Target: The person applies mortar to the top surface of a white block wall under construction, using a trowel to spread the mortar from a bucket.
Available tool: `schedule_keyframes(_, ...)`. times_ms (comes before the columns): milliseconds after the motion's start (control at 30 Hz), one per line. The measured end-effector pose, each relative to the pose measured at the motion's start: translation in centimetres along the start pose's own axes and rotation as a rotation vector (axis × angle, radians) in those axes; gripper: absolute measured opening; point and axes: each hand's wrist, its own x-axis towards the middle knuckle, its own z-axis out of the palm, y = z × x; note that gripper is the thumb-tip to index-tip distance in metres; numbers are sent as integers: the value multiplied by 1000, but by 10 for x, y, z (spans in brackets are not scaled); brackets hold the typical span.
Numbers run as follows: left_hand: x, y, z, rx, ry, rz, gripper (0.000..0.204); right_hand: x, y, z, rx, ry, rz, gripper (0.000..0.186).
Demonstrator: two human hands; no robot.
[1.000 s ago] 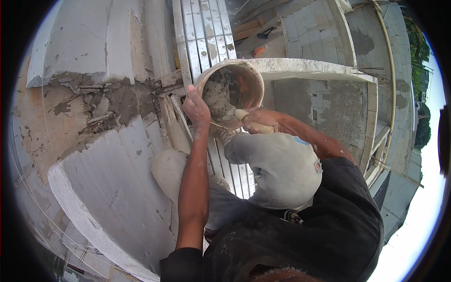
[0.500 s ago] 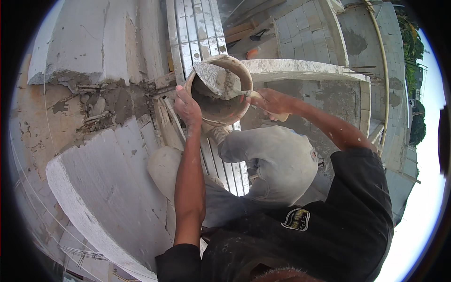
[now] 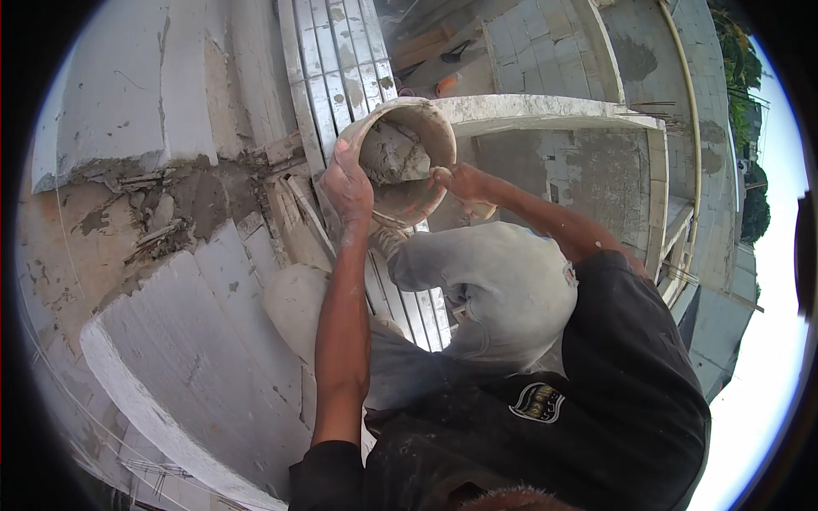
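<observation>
A round, mortar-stained bucket [image 3: 439,128] is tilted in front of me, its mouth facing up toward my view. My left hand [image 3: 348,189] is closed on the left side of its rim, thumb pointing up. In my right hand [image 3: 465,183], at the bucket's right edge, is the handle of a trowel [image 3: 394,160]. The grey, mortar-coated blade lies inside the bucket, and its tip cannot be told apart from the contents. Part of the pale handle shows below my fingers. The bucket's underside is hidden.
Beneath the bucket runs a ribbed metal plank [image 3: 341,64], with my knees over it. A pale block wall [image 3: 196,358] stands at left, beside a broken masonry gap [image 3: 162,209]. Another wall's top edge [image 3: 545,109] extends right. A long pole [image 3: 688,111] rises further right.
The trowel blade has dropped from the bucket's upper rim down into it. My right hand moved slightly left, and the bucket tilted more toward me.
</observation>
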Motion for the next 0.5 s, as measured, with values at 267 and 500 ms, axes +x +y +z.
schedule_keyframes(267, 3, -5, -12, 57, 10, 19, 55, -42, 15, -20, -164, -150, 205, 55)
schedule_keyframes(500, -7, 2, -2, 26, 50, 56, 51, -46, -42, -18, 12, -101, 294, 67)
